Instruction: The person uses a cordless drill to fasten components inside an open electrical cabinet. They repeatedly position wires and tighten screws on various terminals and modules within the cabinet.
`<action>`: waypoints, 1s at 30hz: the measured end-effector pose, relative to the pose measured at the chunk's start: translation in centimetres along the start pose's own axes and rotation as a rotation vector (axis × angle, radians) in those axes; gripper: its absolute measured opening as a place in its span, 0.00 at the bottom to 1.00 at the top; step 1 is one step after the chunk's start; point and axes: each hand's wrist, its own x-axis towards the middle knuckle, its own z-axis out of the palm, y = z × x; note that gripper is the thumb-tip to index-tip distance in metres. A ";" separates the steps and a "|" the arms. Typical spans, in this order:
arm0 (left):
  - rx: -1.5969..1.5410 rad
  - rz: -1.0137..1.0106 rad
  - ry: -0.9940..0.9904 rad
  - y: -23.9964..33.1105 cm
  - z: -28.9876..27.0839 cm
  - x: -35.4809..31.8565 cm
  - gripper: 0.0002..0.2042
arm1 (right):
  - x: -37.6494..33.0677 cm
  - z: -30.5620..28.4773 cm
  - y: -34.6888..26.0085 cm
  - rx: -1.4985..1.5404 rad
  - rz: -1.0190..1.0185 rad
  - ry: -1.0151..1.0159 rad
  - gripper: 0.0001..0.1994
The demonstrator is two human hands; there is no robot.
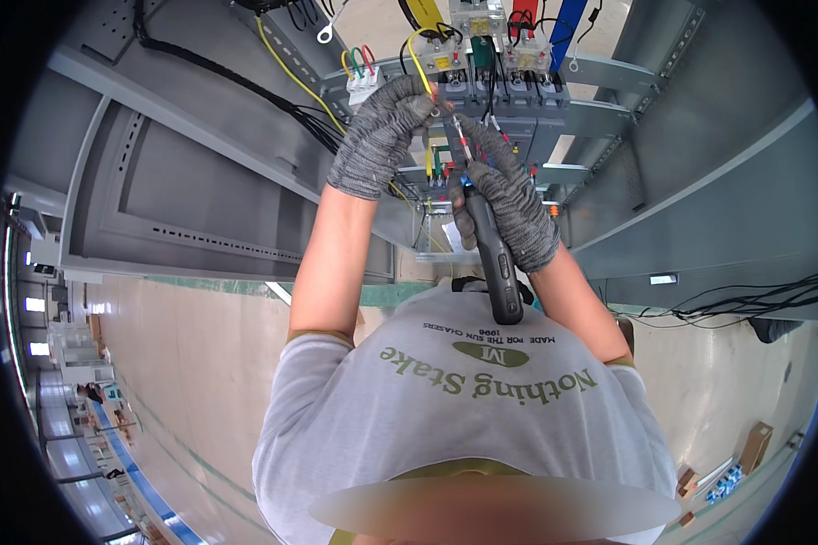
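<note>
My left hand [382, 141], in a grey knit glove, has its fingers closed in a pinch at the end of a yellow wire [418, 59]. A small ring-shaped metal end shows just below those fingertips. My right hand [511, 204], gloved alike, is wrapped round a black cordless screwdriver [491, 250]. Its thin bit points up and away toward my left fingertips, and the right index finger stretches along it. Whether the bit touches anything is hard to make out. Just beyond both hands is a grey circuit breaker [518, 95] with clear covers and black wires.
Grey metal cabinet walls [218, 182] flank both arms. Yellow, red and blue busbars [568, 32] rise at the back. A black cable bundle [245, 86] runs along the left side. A small white breaker [364, 82] sits left of the large one. Black cables [754, 295] hang at right.
</note>
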 end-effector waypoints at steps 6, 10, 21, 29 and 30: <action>0.200 0.133 0.060 0.7 0.0 0.7 0.11 | 1.6 1.6 -0.2 0.036 0.008 0.038 0.25; 0.200 0.137 0.045 0.7 -0.1 1.0 0.09 | 2.6 2.2 0.5 -0.011 -0.016 0.088 0.25; 0.264 0.146 -0.005 0.6 -1.6 1.3 0.09 | 4.3 3.0 1.5 0.179 0.012 0.106 0.25; 0.354 0.237 0.040 -0.1 -2.3 1.3 0.10 | 4.8 2.9 2.3 0.265 0.027 0.100 0.25; 0.378 0.255 0.080 0.1 -2.3 1.1 0.10 | 4.8 2.8 2.5 0.265 0.025 0.103 0.24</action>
